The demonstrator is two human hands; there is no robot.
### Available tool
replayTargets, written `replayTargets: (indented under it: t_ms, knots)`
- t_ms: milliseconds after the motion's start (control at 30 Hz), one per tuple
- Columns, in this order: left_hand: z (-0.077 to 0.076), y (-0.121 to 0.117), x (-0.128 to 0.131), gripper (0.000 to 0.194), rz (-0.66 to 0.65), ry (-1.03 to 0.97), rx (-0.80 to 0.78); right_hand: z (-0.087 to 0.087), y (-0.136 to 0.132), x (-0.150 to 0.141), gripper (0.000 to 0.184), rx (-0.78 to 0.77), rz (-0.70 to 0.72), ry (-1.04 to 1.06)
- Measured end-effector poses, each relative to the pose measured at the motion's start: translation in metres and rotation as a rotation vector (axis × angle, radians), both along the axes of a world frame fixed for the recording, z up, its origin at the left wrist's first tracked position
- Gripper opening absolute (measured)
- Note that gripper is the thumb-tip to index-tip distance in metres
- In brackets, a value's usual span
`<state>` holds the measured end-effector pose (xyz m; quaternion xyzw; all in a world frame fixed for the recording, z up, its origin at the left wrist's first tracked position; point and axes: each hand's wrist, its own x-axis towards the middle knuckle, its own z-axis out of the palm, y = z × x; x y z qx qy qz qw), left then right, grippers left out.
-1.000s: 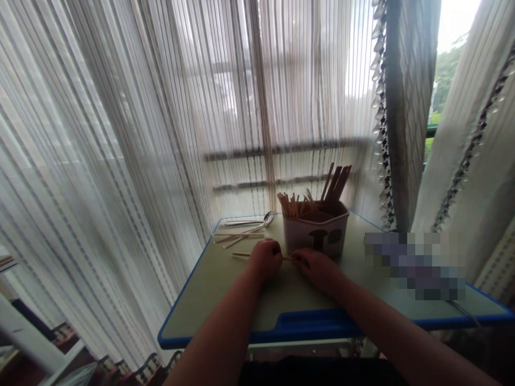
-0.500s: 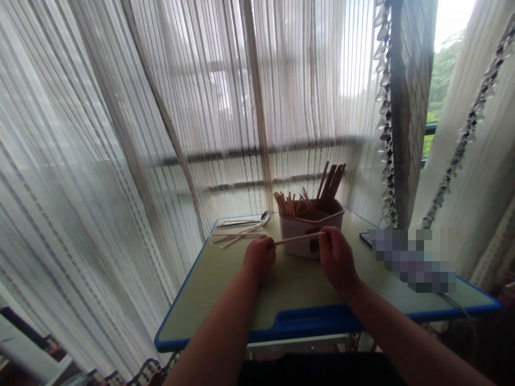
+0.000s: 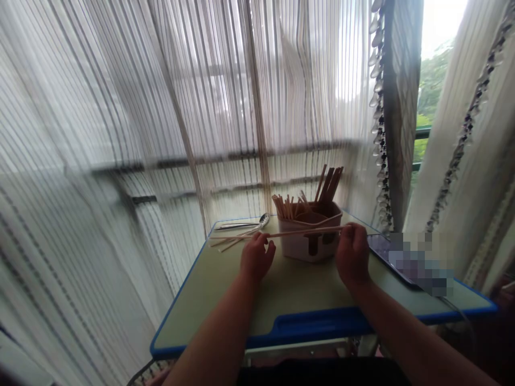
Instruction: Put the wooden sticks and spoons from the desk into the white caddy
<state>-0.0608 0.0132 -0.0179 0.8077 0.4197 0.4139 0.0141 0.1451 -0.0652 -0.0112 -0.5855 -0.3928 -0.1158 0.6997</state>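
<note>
A thin wooden chopstick [image 3: 303,231] stretches nearly level between my two hands, in front of the utensil holder. My left hand [image 3: 255,257] has its fingers curled at the chopstick's left end, the thumb a little apart below it. At the right end, my right hand [image 3: 353,254] pinches the chopstick between thumb and fingers. Behind it stands the pale utensil holder [image 3: 292,244], with dark openings in its front. Light chopsticks [image 3: 287,206] fill its left side, and darker chopsticks [image 3: 332,185] rise at the back right. I cannot tell whether a second stick lies along the held one.
Left of the holder, several loose chopsticks [image 3: 231,244] lie on the table [image 3: 209,300] beside a slotted metal spoon [image 3: 263,220]. A dark flat device [image 3: 396,265], partly blurred out, lies at the right with a cable. Sheer curtains [image 3: 225,134] hang just behind the table.
My right hand has moved right and slightly up, away from my left hand, so more of the chopstick shows between them. The fingers of my left hand have loosened somewhat.
</note>
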Motion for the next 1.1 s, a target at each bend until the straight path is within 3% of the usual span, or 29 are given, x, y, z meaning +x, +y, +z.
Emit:
replayTargets:
  t_ms: [200, 333, 433, 700, 867, 1000, 1100]
  knots:
    - [0.000, -0.001, 0.003, 0.024, -0.050, 0.067, 0.020, 0.005, -0.004, -0.011, 0.031, 0.122, 0.426, 0.290]
    - [0.000, -0.005, 0.004, 0.022, -0.090, 0.090, 0.031, 0.003, -0.008, -0.021, 0.035, -0.058, 0.688, 0.190]
    - [-0.001, -0.006, 0.006, 0.023, -0.100, 0.107, 0.043, -0.003, -0.008, -0.026, 0.035, -0.130, 0.744, 0.059]
    - [-0.003, -0.004, 0.009, 0.024, -0.087, 0.095, 0.084, -0.005, -0.007, -0.023, 0.032, -0.109, 0.638, -0.020]
    - [-0.005, -0.002, 0.008, 0.024, -0.062, 0.162, 0.064, -0.002, -0.009, -0.021, 0.025, 0.099, 0.479, 0.056]
    - [-0.007, 0.004, 0.007, 0.024, -0.020, 0.232, 0.014, 0.012, -0.010, -0.009, 0.026, 0.255, 0.317, 0.091]
    - [-0.009, 0.009, 0.008, 0.024, 0.005, 0.247, -0.036, 0.031, -0.011, 0.007, 0.030, 0.249, 0.154, 0.078]
